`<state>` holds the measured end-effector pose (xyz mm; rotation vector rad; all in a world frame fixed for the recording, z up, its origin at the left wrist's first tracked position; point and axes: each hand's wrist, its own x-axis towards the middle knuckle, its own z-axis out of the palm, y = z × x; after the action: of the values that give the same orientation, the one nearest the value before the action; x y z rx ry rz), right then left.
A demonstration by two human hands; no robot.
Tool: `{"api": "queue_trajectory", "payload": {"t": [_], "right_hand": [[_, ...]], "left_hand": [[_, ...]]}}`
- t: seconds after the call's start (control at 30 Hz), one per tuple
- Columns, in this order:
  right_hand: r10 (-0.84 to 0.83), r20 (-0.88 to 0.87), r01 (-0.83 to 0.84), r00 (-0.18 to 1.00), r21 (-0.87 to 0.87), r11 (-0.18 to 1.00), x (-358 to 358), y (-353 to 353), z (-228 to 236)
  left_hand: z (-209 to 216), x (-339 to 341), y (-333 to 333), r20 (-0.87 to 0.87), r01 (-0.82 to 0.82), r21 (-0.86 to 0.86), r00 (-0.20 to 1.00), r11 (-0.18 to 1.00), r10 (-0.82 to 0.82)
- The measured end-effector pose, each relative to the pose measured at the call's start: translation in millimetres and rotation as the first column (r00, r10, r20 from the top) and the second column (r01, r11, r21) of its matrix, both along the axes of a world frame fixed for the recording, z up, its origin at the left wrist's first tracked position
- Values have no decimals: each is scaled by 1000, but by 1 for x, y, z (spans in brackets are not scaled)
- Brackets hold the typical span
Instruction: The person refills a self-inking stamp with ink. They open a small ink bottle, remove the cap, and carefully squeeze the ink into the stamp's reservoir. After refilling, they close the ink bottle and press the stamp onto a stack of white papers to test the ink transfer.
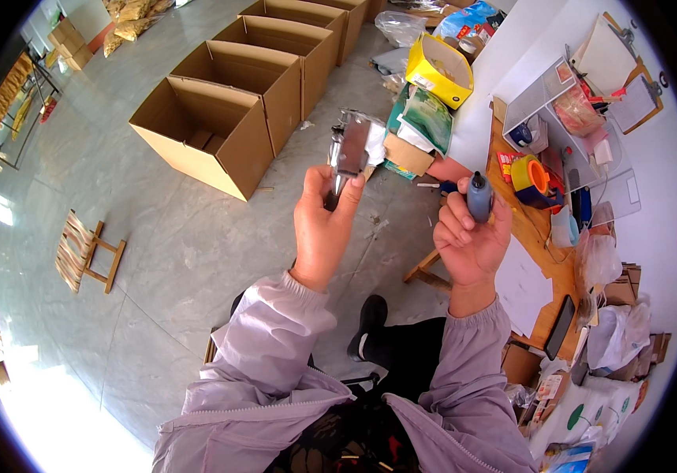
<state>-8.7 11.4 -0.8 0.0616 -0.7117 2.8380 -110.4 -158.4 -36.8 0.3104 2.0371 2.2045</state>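
My left hand (322, 223) is raised over the floor, its thumb and fingers closed round a shiny metal hand device (350, 148) with a flat brownish face and a dark lower end. Its exact kind does not show. To the right, my right hand (471, 240) grips a small blue-grey bottle (479, 199) with a black tip pointing up and away. The two held things are apart. Just beyond the right fingers is a dark blue thing with a thin pale end (438, 185); whether the fingers touch it, I cannot tell.
Open cardboard boxes (236, 165) stand in a row ahead on the grey floor. A wooden table (557, 260) on the right bears tape rolls (534, 181), paper (524, 280) and a black phone (560, 327). A folding stool (90, 251) stands at left, a yellow box (439, 71) ahead right.
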Motion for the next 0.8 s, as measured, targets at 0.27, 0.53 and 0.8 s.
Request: {"api": "queue_trajectory", "payload": {"t": [0.27,0.53,0.8], "right_hand": [[3,-19,-3,1000,11,1000,0,1,2],[-5,2,5,1000,32,999,1,-3,3],[-1,15,1,1000,51,999,-1,-6,7]], "left_hand": [[-7,0,2,-217,-5,116,976,993,30],[-13,0,4,-377,-193,11,908,981,182],[-13,-1,2,-429,-201,-34,888,979,167]]}}
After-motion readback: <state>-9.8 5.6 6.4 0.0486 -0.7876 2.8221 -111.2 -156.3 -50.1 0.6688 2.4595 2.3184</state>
